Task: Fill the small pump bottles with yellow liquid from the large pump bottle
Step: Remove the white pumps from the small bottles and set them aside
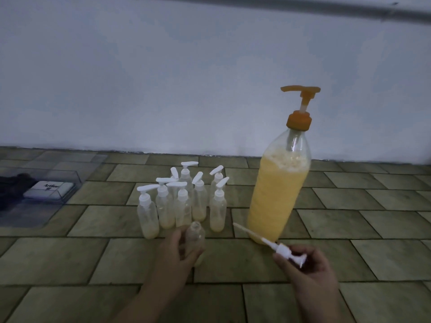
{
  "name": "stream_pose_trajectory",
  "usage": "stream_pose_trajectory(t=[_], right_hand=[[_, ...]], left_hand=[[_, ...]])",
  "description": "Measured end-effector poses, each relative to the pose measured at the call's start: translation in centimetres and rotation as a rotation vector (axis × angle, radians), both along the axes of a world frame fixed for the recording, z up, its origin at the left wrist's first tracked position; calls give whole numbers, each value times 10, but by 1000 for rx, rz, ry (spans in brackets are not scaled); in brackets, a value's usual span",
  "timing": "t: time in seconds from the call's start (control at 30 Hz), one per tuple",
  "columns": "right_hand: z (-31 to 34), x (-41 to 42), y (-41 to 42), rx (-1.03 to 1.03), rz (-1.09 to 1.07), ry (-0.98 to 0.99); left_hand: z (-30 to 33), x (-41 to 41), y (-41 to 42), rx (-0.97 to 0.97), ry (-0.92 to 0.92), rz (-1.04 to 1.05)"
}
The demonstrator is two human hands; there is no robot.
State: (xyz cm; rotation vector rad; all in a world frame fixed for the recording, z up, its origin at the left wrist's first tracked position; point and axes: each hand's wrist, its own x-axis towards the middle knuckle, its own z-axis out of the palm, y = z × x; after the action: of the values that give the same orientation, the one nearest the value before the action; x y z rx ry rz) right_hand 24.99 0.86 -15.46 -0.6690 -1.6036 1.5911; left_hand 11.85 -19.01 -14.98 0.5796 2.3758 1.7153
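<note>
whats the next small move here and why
Probably bring the open small bottle in the left hand under the orange spout of the large bottle: its pump is already off, held in the right hand.

the big bottle (277, 194) stands upright, nearly full of yellow liquid, with an orange pump. left of it stands a cluster of small bottles (182, 201) with white pumps. in front of the cluster, one open bottle (195, 236); its pump (279, 249) is off, near the big bottle's base.

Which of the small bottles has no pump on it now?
The small bottle held in the left hand: its neck is open. Its white pump is in the right hand. The others keep their pumps.
</note>
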Motion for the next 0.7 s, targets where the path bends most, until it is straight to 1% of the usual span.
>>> stream_pose_trajectory(t=[0.07,0.1,0.17,0.2,0.27,0.3,0.37,0.4,0.47,0.57,0.7], right_hand=[[-26,-2,1,85,-46,-146],[-37,-3,2,168,-62,-191],[-55,-5,7,415,-70,-261],[-60,-6,9,543,-69,-301],[-67,-8,15,735,-45,-376],[-70,-8,18,807,-39,-385],[-69,-11,19,907,-62,-352],[-65,-12,17,939,-79,-330],[-58,-14,12,1004,-117,-288],[-48,-20,3,1059,-174,-260],[-10,-28,-19,984,-213,-175]], left_hand=[[-3,1,-2,26,-31,0],[-5,2,-6,36,-56,-8],[-9,3,-14,49,-51,9],[-10,4,-20,68,5,57],[-10,1,-31,117,124,241],[-10,-5,-35,127,150,342],[-7,-24,-41,69,119,490],[-5,-35,-43,19,74,518],[-1,-56,-44,-49,-36,470],[2,-70,-42,-24,-203,362],[0,-76,-40,-83,-205,334]])
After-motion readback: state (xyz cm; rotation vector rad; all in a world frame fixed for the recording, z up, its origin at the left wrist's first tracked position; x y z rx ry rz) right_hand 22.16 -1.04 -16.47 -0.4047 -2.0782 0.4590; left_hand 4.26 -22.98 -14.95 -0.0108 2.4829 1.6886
